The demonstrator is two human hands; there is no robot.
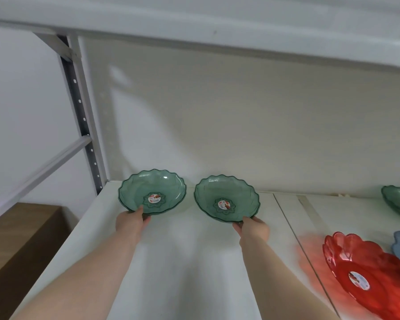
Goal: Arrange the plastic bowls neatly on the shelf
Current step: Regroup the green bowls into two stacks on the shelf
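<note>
Left hand (132, 219) and right hand (252, 228) each pinching a green bowl's near rim on the shelf (171, 262).
Left green bowl (153, 191), right green bowl (226, 198): likely light, stiff, slick; rim grip best.

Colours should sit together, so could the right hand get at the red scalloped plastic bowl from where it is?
Probably yes: the red scalloped plastic bowl lies uncovered beside the right hand, but that hand's grip holds a green bowl.

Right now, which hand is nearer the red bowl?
Right. The right hand grips a green bowl just left of the red bowl; the left hand is farther left.
</note>
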